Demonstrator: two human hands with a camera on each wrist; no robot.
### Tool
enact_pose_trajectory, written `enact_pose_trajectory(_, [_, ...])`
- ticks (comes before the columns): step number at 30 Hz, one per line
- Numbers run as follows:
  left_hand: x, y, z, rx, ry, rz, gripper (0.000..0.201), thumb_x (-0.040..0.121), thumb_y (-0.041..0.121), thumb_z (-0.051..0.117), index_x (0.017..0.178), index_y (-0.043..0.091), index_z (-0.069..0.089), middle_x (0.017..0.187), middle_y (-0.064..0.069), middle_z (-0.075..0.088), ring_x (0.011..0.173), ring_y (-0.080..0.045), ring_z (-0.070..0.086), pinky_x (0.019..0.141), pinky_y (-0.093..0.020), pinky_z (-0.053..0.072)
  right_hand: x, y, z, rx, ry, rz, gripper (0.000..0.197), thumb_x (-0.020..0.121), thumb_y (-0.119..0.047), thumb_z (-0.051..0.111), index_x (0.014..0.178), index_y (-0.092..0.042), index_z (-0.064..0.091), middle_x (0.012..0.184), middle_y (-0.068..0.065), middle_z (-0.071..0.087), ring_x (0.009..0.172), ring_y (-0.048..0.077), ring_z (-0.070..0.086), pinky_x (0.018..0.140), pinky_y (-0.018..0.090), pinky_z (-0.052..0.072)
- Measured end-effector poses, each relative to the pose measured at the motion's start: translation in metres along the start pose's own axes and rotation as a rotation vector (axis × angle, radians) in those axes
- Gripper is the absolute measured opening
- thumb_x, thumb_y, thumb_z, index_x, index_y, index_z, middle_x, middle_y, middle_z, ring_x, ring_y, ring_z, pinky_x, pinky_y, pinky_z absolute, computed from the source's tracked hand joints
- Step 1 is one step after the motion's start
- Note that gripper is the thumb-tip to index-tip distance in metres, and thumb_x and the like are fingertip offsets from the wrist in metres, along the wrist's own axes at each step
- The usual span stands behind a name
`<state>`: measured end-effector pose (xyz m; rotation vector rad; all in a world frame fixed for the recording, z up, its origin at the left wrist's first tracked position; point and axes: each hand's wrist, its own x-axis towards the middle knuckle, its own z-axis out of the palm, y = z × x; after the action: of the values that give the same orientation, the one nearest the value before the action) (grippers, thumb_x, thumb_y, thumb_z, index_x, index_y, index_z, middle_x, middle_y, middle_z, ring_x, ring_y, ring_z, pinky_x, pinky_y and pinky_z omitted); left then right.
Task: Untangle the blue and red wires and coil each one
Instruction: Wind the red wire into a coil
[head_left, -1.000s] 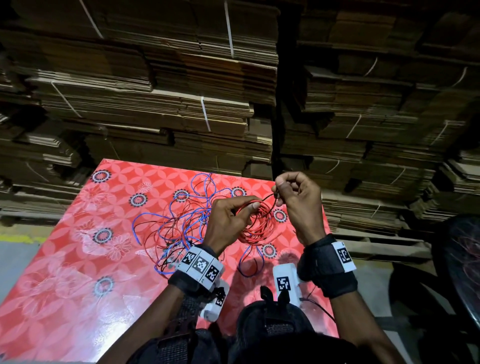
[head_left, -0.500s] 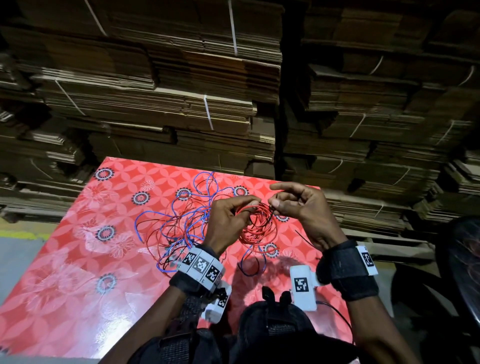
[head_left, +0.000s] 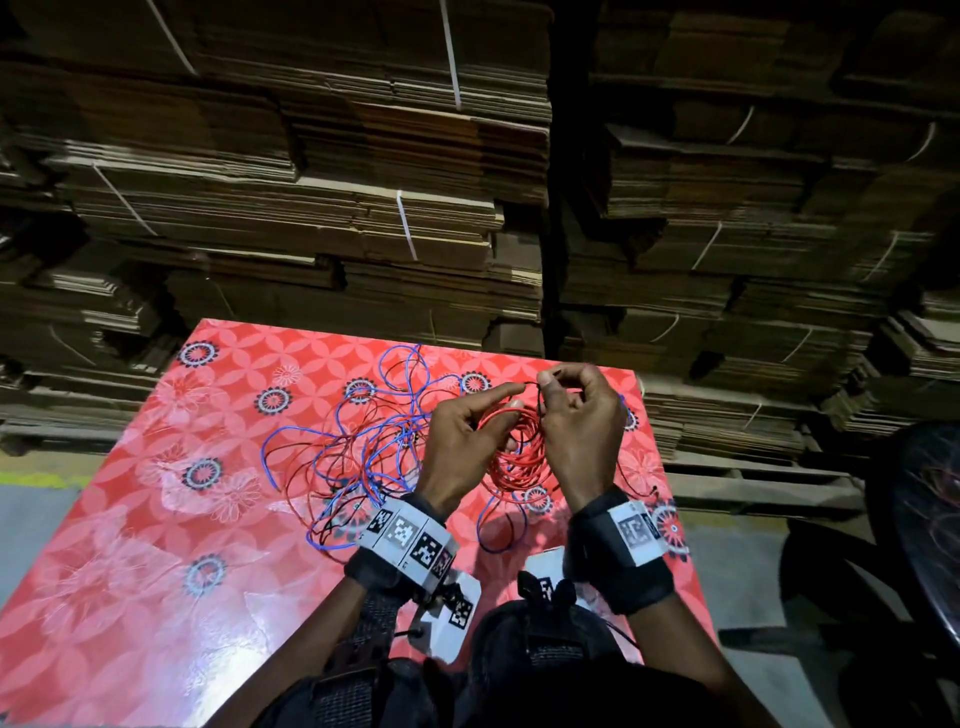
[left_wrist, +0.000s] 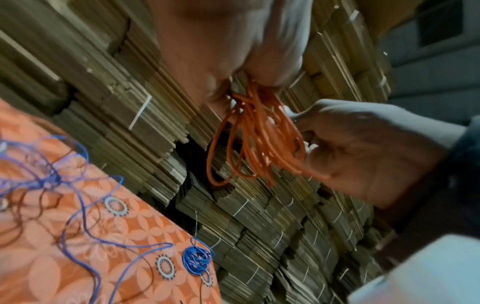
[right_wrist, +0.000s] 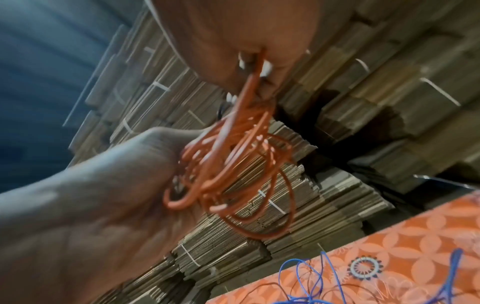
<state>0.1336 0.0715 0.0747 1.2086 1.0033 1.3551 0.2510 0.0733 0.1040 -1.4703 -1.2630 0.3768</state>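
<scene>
A bundle of red wire loops (head_left: 519, 457) hangs in the air between my two hands above the red floral table (head_left: 156, 545). My left hand (head_left: 511, 399) pinches the top of the red coil (left_wrist: 257, 139) between thumb and fingers. My right hand (head_left: 549, 387) presses against the coil's right side and pinches a thin wire end just above it; in the right wrist view its fingertips grip one red strand (right_wrist: 253, 82). A loose tangle of blue wire (head_left: 363, 441) mixed with dark red strands lies on the table to the left. A small wound blue coil (left_wrist: 196, 260) sits by the table's far edge.
Tall stacks of flattened cardboard (head_left: 363, 208) rise right behind the table's far edge. A dark round chair (head_left: 914, 519) stands at the right. The table's left and near parts carry only the patterned cloth.
My right hand, spread open and out to the right half a second ago, has come back in against the coil and pinched the wire end. The left hand has kept its hold.
</scene>
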Motion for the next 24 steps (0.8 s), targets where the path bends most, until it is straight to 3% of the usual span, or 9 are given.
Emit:
enact_pose_trajectory(3, [-0.0008, 0.0006, -0.0014, -0.034, 0.004, -0.024, 0.032, 0.089, -0.005, 0.062, 0.111, 0.017, 0.069, 0.083, 0.009, 0.074, 0.052, -0.011, 0.06, 0.056, -0.02, 0.05, -0.0017, -0.0042, 0.0027, 0.019, 0.046, -0.02, 0.019, 0.089, -0.015, 0.069, 0.079, -0.03, 0.06, 0.073, -0.014, 0.064, 0.06, 0.011, 0.063, 0.06, 0.042, 0.055])
enact_pose_trajectory(7, [-0.0009, 0.0022, -0.0027, -0.101, 0.003, -0.069, 0.026, 0.087, -0.009, 0.063, 0.108, 0.006, 0.068, 0.084, 0.0, 0.074, 0.051, -0.012, 0.061, 0.055, -0.022, 0.053, -0.0024, -0.0027, 0.0032, 0.092, 0.041, 0.041, 0.026, 0.091, -0.016, 0.067, 0.077, -0.035, 0.058, 0.076, 0.0, 0.069, 0.058, 0.015, 0.068, 0.054, 0.045, 0.058])
enact_pose_trajectory(10, [-0.0017, 0.0043, -0.0019, -0.164, -0.023, -0.11, 0.029, 0.084, -0.011, 0.065, 0.107, 0.005, 0.057, 0.075, -0.011, 0.068, 0.052, -0.015, 0.06, 0.054, -0.023, 0.051, -0.0039, -0.0041, 0.0042, 0.122, 0.053, 0.054, 0.025, 0.092, -0.016, 0.066, 0.078, -0.035, 0.057, 0.072, 0.003, 0.069, 0.061, 0.018, 0.07, 0.055, 0.046, 0.059])
enact_pose_trajectory(13, [-0.0031, 0.0062, 0.0006, -0.194, -0.083, -0.106, 0.042, 0.08, -0.013, 0.067, 0.117, 0.005, 0.056, 0.084, -0.016, 0.067, 0.065, -0.019, 0.059, 0.061, -0.028, 0.051, -0.0065, -0.006, 0.0061, 0.094, 0.08, 0.002, 0.025, 0.092, -0.018, 0.066, 0.079, -0.037, 0.055, 0.072, 0.001, 0.069, 0.063, 0.014, 0.071, 0.057, 0.045, 0.058])
enact_pose_trajectory(15, [-0.0033, 0.0057, 0.0007, -0.192, -0.114, -0.09, 0.052, 0.076, -0.006, 0.071, 0.124, 0.009, 0.059, 0.094, -0.016, 0.067, 0.079, -0.02, 0.06, 0.069, -0.032, 0.053, -0.0069, -0.0059, 0.0069, 0.085, 0.095, -0.02, 0.026, 0.092, -0.018, 0.066, 0.08, -0.037, 0.053, 0.074, 0.001, 0.07, 0.064, 0.01, 0.071, 0.057, 0.044, 0.058])
enact_pose_trajectory(18, [-0.0016, 0.0038, 0.0011, -0.22, -0.132, -0.113, 0.052, 0.075, -0.001, 0.076, 0.123, 0.014, 0.063, 0.107, -0.013, 0.071, 0.092, -0.018, 0.064, 0.078, -0.034, 0.056, -0.0052, -0.0049, 0.0065, 0.104, 0.103, -0.018, 0.023, 0.093, -0.017, 0.066, 0.082, -0.035, 0.055, 0.076, 0.005, 0.07, 0.063, 0.008, 0.07, 0.056, 0.043, 0.058])
enact_pose_trajectory(22, [-0.0015, 0.0067, 0.0011, -0.303, -0.095, -0.166, 0.04, 0.081, -0.013, 0.065, 0.114, 0.011, 0.064, 0.093, 0.004, 0.075, 0.075, -0.008, 0.065, 0.062, -0.021, 0.055, -0.0053, -0.0043, 0.0061, 0.16, 0.111, -0.025, 0.018, 0.091, -0.015, 0.068, 0.082, -0.027, 0.059, 0.07, 0.006, 0.069, 0.062, 0.014, 0.07, 0.059, 0.037, 0.058])
enact_pose_trajectory(24, [-0.0026, 0.0083, -0.0002, -0.287, -0.124, -0.166, 0.045, 0.079, -0.016, 0.065, 0.115, 0.011, 0.064, 0.094, 0.005, 0.075, 0.079, -0.009, 0.066, 0.067, -0.021, 0.056, -0.0051, -0.0021, 0.008, 0.178, 0.131, -0.014, 0.016, 0.091, -0.018, 0.068, 0.083, -0.027, 0.059, 0.071, 0.006, 0.069, 0.062, 0.015, 0.07, 0.058, 0.034, 0.057])
